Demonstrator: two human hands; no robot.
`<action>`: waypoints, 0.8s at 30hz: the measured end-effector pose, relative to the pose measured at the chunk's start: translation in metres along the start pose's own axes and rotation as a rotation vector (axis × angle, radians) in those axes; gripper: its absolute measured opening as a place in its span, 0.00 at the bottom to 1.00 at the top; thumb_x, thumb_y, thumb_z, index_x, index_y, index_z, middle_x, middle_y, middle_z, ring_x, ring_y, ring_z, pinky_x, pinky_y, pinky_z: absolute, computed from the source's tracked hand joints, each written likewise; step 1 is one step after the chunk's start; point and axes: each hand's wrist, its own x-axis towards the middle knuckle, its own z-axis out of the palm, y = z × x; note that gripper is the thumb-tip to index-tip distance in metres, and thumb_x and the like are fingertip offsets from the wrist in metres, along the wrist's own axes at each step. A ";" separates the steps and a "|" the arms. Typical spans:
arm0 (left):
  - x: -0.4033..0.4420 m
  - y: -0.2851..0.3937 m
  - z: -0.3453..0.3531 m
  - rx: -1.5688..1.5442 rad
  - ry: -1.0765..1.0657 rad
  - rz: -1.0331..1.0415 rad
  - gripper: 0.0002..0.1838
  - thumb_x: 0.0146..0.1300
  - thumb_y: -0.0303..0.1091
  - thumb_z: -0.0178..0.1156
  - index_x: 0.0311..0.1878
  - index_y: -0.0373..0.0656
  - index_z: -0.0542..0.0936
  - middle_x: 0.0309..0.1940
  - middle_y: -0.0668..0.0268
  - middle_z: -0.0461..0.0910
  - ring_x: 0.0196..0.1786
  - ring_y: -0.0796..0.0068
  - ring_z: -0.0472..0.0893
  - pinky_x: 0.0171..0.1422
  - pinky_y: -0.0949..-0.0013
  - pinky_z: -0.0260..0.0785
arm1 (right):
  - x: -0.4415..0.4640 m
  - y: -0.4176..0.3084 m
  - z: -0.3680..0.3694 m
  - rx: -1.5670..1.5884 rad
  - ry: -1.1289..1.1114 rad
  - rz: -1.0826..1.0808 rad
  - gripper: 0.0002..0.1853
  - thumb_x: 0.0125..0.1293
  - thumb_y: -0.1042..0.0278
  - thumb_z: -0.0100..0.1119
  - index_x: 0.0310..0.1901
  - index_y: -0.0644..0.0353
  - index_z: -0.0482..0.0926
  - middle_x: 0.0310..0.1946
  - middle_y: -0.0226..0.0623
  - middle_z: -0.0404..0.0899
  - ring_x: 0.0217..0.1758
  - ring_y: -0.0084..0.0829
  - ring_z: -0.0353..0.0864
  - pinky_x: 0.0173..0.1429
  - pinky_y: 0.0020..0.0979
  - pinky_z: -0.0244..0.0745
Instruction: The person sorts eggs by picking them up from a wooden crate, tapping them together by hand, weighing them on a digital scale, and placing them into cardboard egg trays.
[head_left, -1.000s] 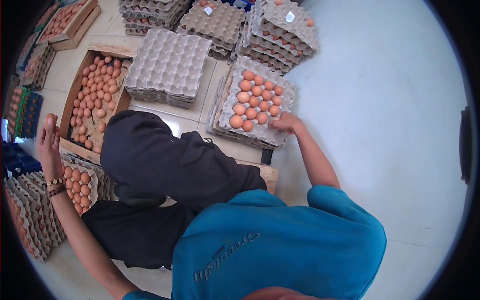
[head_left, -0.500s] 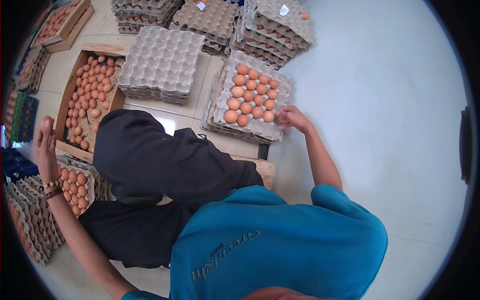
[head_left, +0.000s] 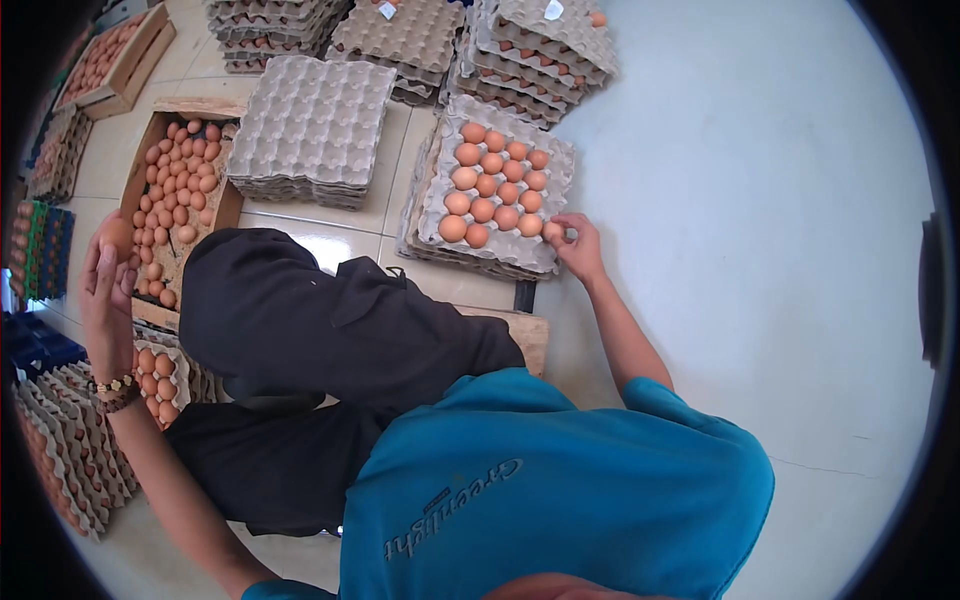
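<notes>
My left hand (head_left: 108, 285) is raised at the left, its fingers wrapped around a brown egg (head_left: 116, 236). Beside it lies a wooden crate (head_left: 232, 205) with many loose brown eggs (head_left: 178, 180) on chaff-like bedding. At the near right corner of a grey pulp egg tray (head_left: 560, 165), my right hand (head_left: 580, 245) pinches another brown egg (head_left: 553, 231). Several rows of eggs sit in that tray, which tops a stack of trays. Whether the pinched egg rests in a cup is hidden by my fingers.
A stack of bare pulp trays (head_left: 312, 125) stands between crate and filled tray. Behind are tall stacks of egg-filled trays (head_left: 540, 65). More egg trays (head_left: 75, 440) lean at lower left, near a green and blue tray stack (head_left: 42, 250). A white wall (head_left: 760, 200) is at right.
My left hand has moved slightly right with its egg, which now shows more fully. An egg is now visible in my right fingers at the tray's corner. The view has shifted slightly.
</notes>
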 end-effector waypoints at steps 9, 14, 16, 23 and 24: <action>-0.042 0.044 0.116 0.189 -0.419 0.084 0.27 0.61 0.36 0.71 0.61 0.38 0.74 0.44 0.61 0.81 0.35 0.79 0.83 0.40 0.78 0.76 | 0.016 -0.179 -0.008 0.348 0.142 -0.189 0.13 0.63 0.76 0.58 0.49 0.61 0.82 0.43 0.36 0.82 0.43 0.26 0.82 0.44 0.27 0.77; -0.050 0.050 0.152 0.124 -0.458 0.027 0.30 0.53 0.27 0.77 0.55 0.40 0.69 0.40 0.63 0.83 0.37 0.86 0.82 0.38 0.83 0.74 | -0.045 -0.333 0.029 0.621 -0.347 -0.573 0.25 0.56 0.76 0.69 0.58 0.58 0.78 0.47 0.37 0.81 0.44 0.29 0.83 0.44 0.27 0.79; -0.048 0.045 0.157 0.097 -0.509 0.030 0.30 0.55 0.29 0.76 0.54 0.40 0.66 0.39 0.61 0.83 0.37 0.87 0.81 0.37 0.83 0.74 | -0.048 -0.352 0.044 0.574 -0.387 -0.725 0.26 0.55 0.75 0.70 0.57 0.59 0.78 0.49 0.39 0.80 0.47 0.31 0.83 0.45 0.27 0.80; -0.053 0.041 0.157 0.123 -0.386 0.062 0.29 0.60 0.31 0.71 0.62 0.40 0.69 0.46 0.54 0.83 0.39 0.81 0.84 0.43 0.79 0.77 | -0.031 -0.323 0.065 0.435 -0.275 -0.861 0.22 0.58 0.74 0.70 0.55 0.63 0.78 0.50 0.42 0.80 0.48 0.32 0.84 0.49 0.28 0.80; -0.054 0.040 0.152 0.210 -0.317 0.120 0.29 0.62 0.30 0.69 0.65 0.41 0.69 0.50 0.53 0.82 0.42 0.78 0.84 0.47 0.76 0.78 | -0.037 -0.316 0.053 0.476 -0.297 -0.514 0.20 0.60 0.73 0.69 0.54 0.64 0.79 0.48 0.39 0.81 0.47 0.28 0.84 0.50 0.27 0.80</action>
